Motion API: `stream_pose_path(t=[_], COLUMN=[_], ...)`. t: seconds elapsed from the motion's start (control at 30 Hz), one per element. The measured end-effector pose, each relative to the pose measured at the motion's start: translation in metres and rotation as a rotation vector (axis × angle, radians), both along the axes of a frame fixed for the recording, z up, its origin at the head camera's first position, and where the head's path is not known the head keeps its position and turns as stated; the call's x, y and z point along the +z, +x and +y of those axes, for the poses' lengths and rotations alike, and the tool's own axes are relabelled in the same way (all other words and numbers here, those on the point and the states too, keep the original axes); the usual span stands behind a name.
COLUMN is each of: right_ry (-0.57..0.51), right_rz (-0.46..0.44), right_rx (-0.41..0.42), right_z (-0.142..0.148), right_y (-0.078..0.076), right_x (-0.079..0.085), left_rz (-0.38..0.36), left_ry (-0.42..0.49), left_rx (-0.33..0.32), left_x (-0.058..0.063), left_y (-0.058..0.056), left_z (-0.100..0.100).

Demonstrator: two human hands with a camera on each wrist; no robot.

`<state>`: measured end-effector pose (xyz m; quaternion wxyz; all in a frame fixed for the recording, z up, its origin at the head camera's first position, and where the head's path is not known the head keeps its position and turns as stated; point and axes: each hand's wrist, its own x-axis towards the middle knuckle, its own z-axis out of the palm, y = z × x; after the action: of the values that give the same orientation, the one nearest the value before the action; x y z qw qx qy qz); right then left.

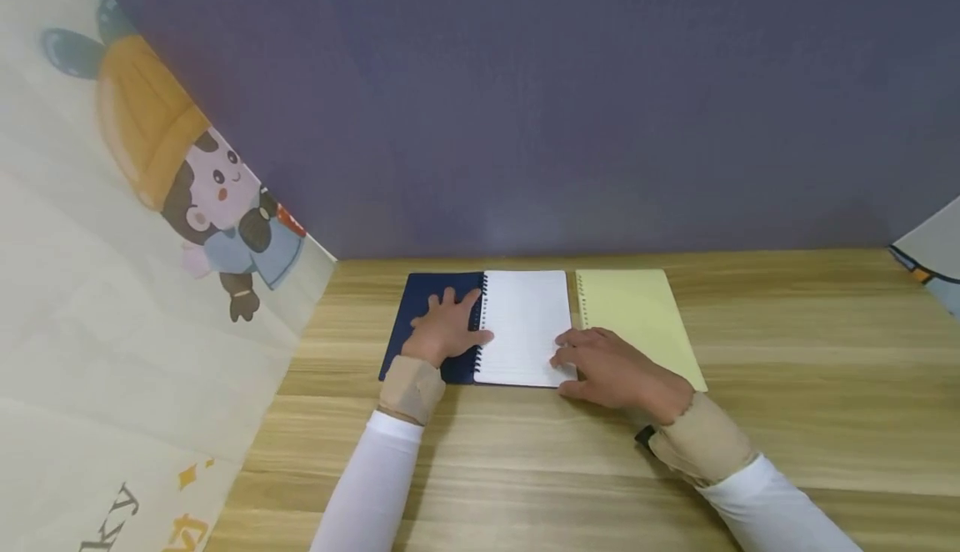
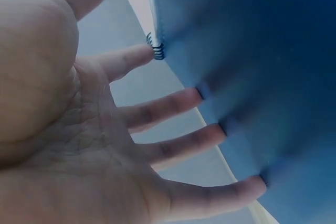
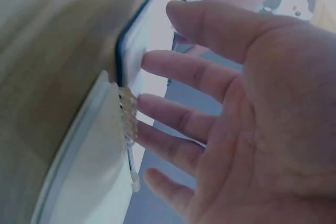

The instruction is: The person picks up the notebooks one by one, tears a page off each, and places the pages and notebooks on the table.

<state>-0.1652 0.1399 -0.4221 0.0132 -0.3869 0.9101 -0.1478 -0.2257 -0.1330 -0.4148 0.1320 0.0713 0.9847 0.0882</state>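
Note:
A spiral notebook lies opened flat, its navy cover (image 1: 397, 310) to the left and a white lined page (image 1: 525, 302) to the right of the black coil (image 1: 477, 360). My left hand (image 1: 444, 328) rests on the cover with fingers spread, the thumb reaching over the coil. In the left wrist view its fingertips (image 2: 255, 184) press on the blue cover. At the page's right edge, my right hand (image 1: 611, 368) has fingertips on the page and nothing gripped. Just right of it lies a pale yellow spiral notebook (image 1: 633, 302), partly under my right hand in the head view.
Both notebooks lie on a wood-grain table (image 1: 510, 469), close to its back edge. Behind it rises a dark purple-grey wall (image 1: 555, 102). A white panel with a cartoon figure (image 1: 225, 193) borders the left side, and another printed panel (image 1: 937, 243) shows at the far right.

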Motion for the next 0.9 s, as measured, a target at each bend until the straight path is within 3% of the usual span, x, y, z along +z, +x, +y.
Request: stream_pose_path(t=[0.2,0.4,0.53,0.63,0.9], right_ry=[-0.066,-0.107,-0.014,0.085,0.16], right_rz=[-0.05,-0.05,-0.049,-0.069,-0.083], right_rx=[-0.033,-0.135,-0.201,-0.261,-0.336], right_z=[0.008,0.005,-0.002,-0.005,-0.013], right_y=[-0.019,-0.068,-0.104,-0.122,-0.14], right_x=[0.014,0.029,0.019,0.006,-0.008], left_rz=[-0.009,-0.007,-0.008,-0.016,-0.021], left_ry=[-0.021,-0.029,-0.032,-0.025,-0.029], left_rx=[0.004,-0.01,-0.004,-0.007,-0.004], left_x=[-0.002,-0.002,-0.002,-0.003,-0.005], left_y=[0.001,-0.001,-0.003,-0.004,-0.006], left_z=[0.005,0.004,0.003,0.004,0.005])
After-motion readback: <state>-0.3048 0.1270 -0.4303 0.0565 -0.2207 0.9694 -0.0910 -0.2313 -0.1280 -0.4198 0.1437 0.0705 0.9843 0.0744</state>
